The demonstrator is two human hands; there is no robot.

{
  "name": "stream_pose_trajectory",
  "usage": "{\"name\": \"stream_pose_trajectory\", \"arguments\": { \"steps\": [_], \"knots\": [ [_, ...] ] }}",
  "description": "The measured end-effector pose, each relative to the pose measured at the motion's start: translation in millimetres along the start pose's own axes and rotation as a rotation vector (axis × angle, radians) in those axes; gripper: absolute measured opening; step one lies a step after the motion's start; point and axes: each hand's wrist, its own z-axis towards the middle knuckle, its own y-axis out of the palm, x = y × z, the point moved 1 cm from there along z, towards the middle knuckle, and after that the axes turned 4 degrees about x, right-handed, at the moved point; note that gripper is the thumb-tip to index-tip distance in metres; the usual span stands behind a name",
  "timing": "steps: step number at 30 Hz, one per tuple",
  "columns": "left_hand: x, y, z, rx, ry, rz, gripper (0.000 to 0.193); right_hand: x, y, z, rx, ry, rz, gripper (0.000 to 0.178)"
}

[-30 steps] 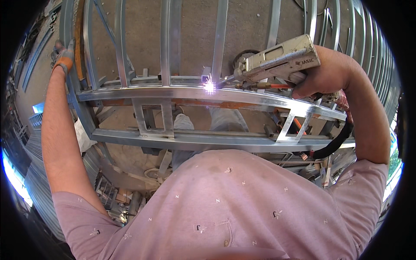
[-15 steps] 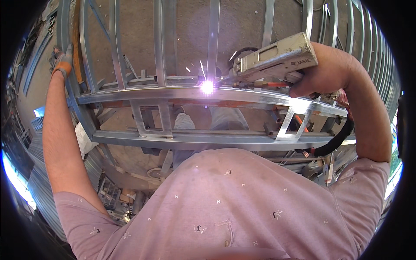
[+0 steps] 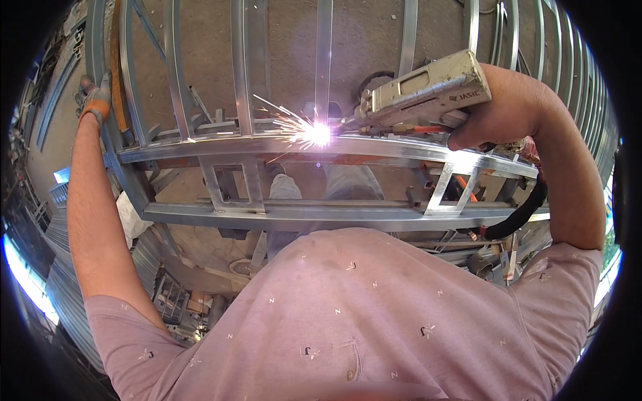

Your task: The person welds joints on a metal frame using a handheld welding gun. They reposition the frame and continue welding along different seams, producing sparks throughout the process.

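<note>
The pale welding torch [image 3: 424, 87] sits in the right hand [image 3: 501, 110], which is wrapped around it, and its nozzle points leftward from that hand to a bright arc [image 3: 321, 134] (sparks spray off to the left) at the metal rail [image 3: 394, 146]. A black hose [image 3: 520, 217] curves below the right hand. Well to its left, the left hand [image 3: 93, 100], in a grey-and-orange glove, lies against a side bar [image 3: 95, 40]; how far it is closed I cannot tell.

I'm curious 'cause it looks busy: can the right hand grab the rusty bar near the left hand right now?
Probably not: the right hand holds the welding gun, with sparks at its tip, and the rusty bar is far over on the left.
</note>
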Motion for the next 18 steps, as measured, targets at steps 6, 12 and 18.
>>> {"name": "stream_pose_trajectory", "arguments": {
  "steps": [6, 12, 18],
  "knots": [
    [-1.0, -0.9, 1.0, 0.004, 0.011, 0.026, 0.111, 2.9, -0.3, -0.8, -0.002, 0.002, -0.005, 0.06],
    [-0.2, -2.5, 2.0, -0.007, 0.011, 0.043, 0.108, 4.2, -1.6, -1.5, -0.012, -0.027, -0.026, 0.058],
    [-6.8, 4.2, 8.0, 0.033, 0.021, 0.018, 0.113, 9.1, -4.0, -10.0, -0.044, 0.033, 0.043, 0.049]
  ]
}}
